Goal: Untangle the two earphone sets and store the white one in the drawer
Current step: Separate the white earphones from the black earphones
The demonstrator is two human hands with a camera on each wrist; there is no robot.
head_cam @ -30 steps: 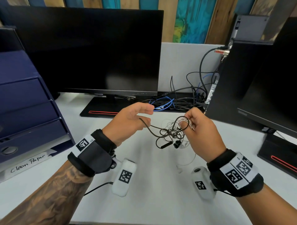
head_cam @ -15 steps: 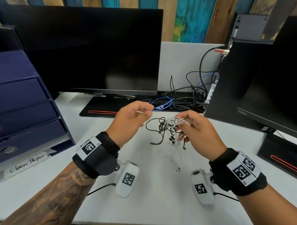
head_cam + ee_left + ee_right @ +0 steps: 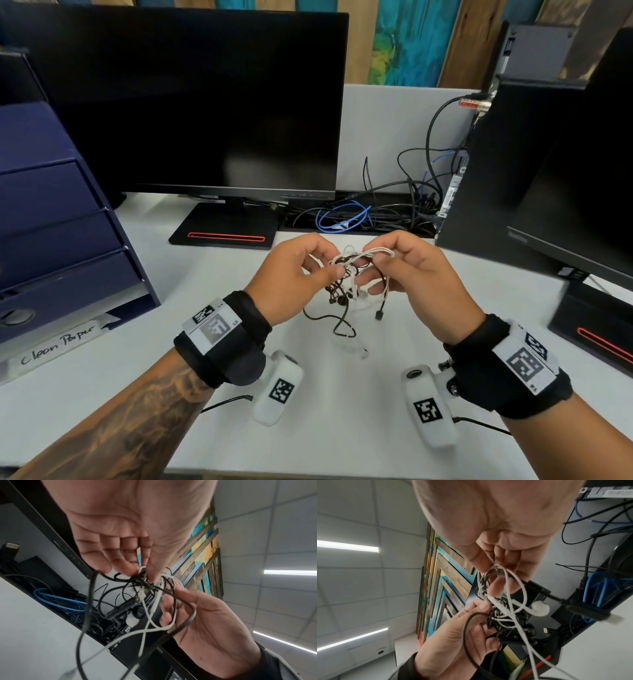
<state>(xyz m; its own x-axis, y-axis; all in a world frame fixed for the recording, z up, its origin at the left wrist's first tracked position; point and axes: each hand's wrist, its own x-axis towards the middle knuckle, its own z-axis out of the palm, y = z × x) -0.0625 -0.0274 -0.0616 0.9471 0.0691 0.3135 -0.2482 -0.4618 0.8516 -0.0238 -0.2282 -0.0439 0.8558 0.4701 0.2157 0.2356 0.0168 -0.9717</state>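
Observation:
A tangle of white earphones (image 3: 363,255) and black earphones (image 3: 342,322) hangs above the white desk (image 3: 325,428) between my hands. My left hand (image 3: 327,265) pinches the knot from the left, thumb against fingertips. My right hand (image 3: 378,258) pinches white loops from the right. Black cord and a plug (image 3: 378,314) dangle below, and a white end (image 3: 363,353) lies on the desk. In the left wrist view my left hand (image 3: 145,573) pinches the knot where the white cord (image 3: 151,613) and black cord (image 3: 187,620) cross. The right wrist view shows my right hand (image 3: 489,568) holding white loops and a white earbud (image 3: 539,609). The blue drawer unit (image 3: 61,240) at left has its drawers shut.
A large monitor (image 3: 205,102) stands behind the hands, its base (image 3: 222,233) on the desk. A second monitor (image 3: 565,171) and a computer stand at right. Loose black and blue cables (image 3: 346,216) lie at the back. A "Clean Paper" label (image 3: 58,346) sits under the drawers.
My left hand has moved right, from drawing a strand out sideways to pinching the knot itself. Both hands are now close together, and the bundle hangs more bunched.

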